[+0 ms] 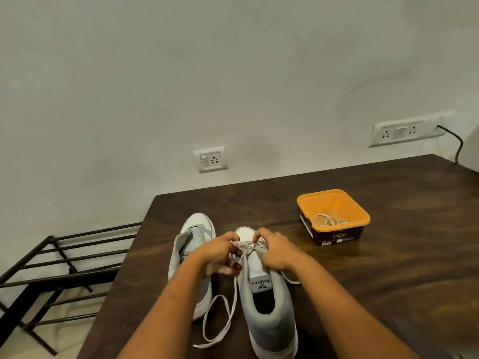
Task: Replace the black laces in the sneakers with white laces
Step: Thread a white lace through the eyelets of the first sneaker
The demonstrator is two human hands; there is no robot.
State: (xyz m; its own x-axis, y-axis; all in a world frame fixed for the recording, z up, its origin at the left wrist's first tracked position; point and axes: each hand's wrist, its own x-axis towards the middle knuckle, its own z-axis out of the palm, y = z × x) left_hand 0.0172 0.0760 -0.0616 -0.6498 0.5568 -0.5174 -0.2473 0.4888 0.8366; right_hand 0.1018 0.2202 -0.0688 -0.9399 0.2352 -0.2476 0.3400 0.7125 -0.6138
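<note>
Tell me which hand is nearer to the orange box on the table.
Right. The right hand pinches the white lace over the sneaker, left of the orange box, bare table between them. The left hand pinches the same lace farther left.

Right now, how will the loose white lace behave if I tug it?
The white lace lies in slack curves: probably floppy and light. It runs up into the right sneaker, so tugging would likely meet resistance there.

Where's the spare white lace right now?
Head view: the spare lace lies coiled inside the orange tub on the table, to the right of the right sneaker and slightly farther back.
</note>
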